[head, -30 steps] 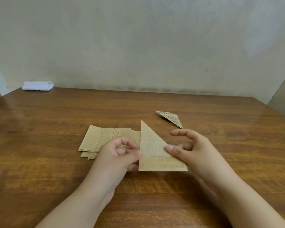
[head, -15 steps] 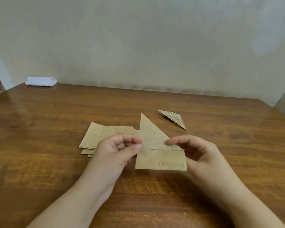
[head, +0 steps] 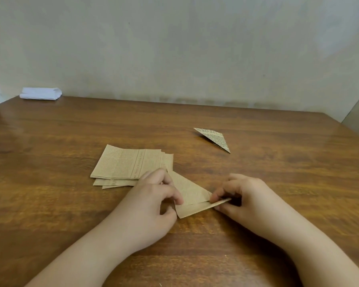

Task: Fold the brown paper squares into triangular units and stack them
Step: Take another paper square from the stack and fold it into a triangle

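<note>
Nearest to me, my left hand point(head: 153, 200) and right hand point(head: 241, 196) share one half-folded brown paper piece point(head: 192, 198) lying low on the wooden table point(head: 50, 214). My left fingers are curled, the thumb pressed on the piece's left edge. My right thumb and forefinger pinch its right corner, where the lower strip lifts slightly off the wood.

Faint lines of print run across the upper flap, too soft to read. Half a second ago the word "Original" showed on the lower strip; that strip now faces me plain, and no word can be made out. The piece then stood as a tall triangle pointing away from me above a level band; now it sits lower and turned, its bottom edge slanting up to the right, and my hands have closed in on it.

Just beyond my left hand lies the stack of unfolded brown sheets point(head: 129, 165), fanned a little, with columns of small newspaper-like print I cannot read. It has not shifted.

Farther off to the right, well apart from the stack, rests one finished triangular unit point(head: 215, 138) with darker printed lines, also illegible, in the same place as before.

At the far left corner of the table lies a folded white cloth point(head: 40, 93), against a pale, scuffed wall point(head: 174, 48).
</note>
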The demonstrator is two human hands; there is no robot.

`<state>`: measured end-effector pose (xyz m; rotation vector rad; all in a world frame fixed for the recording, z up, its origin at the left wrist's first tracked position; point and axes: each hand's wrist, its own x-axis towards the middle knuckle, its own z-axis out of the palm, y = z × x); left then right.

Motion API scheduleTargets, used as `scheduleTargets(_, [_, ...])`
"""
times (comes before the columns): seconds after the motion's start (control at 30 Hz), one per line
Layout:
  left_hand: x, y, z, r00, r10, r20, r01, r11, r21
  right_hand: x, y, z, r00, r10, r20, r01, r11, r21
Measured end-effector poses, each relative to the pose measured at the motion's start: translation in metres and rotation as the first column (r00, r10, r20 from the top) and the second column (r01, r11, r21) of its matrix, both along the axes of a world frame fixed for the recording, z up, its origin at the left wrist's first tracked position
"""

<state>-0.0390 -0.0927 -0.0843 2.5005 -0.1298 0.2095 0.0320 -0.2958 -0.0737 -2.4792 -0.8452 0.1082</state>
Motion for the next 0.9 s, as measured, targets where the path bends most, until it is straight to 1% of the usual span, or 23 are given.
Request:
scheduleTargets(0.07, [0.001, 0.001, -0.001, 0.999, -0.03, 0.011, 0.029, 0.996, 0.084, 0.0, 0.0, 0.0, 1.0, 0.002, -0.013, -0.002, 1.0, -0.003])
scheduleTargets(0.13, [0.001, 0.002, -0.001, 1.0, -0.03, 0.005, 0.029, 0.993, 0.112, 0.0, 0.001, 0.0, 0.999, -0.032, -0.016, 0.032, 0.999, 0.008])
scheduleTargets(0.2, [0.001, 0.004, 0.0, 1.0, 0.013, -0.026, -0.011, 0.998, 0.068, 0.002, 0.004, -0.001, 0.995, -0.098, 0.007, 0.098, 0.995, 0.021])
scheduleTargets(0.3, [0.001, 0.006, 0.001, 0.993, 0.075, -0.094, -0.081, 0.995, -0.062, 0.003, 0.011, -0.006, 0.987, -0.161, 0.029, 0.159, 0.986, 0.049])
scheduleTargets(0.37, [0.002, 0.005, -0.001, 0.991, 0.081, -0.104, -0.089, 0.993, -0.075, 0.004, 0.014, -0.009, 0.985, -0.17, 0.015, 0.169, 0.984, 0.062])
scheduleTargets(0.43, [0.002, 0.002, -0.002, 0.994, 0.089, -0.065, -0.093, 0.994, -0.053, 0.004, 0.016, -0.012, 0.986, -0.166, 0.01, 0.164, 0.984, 0.074])
scheduleTargets(0.57, [0.006, -0.001, -0.007, 0.994, 0.093, 0.063, -0.092, 0.996, -0.012, 0.006, 0.018, -0.016, 0.984, -0.164, 0.064, 0.159, 0.985, 0.069])
scheduleTargets(0.77, [0.01, 0.0, -0.013, 0.987, 0.142, 0.08, -0.141, 0.99, -0.012, 0.007, 0.02, -0.02, 0.979, -0.169, 0.115, 0.166, 0.985, 0.037])
scheduleTargets(0.9, [0.012, 0.002, -0.014, 0.986, 0.146, 0.085, -0.15, 0.988, 0.044, 0.007, 0.02, -0.02, 0.978, -0.152, 0.14, 0.149, 0.988, 0.032])
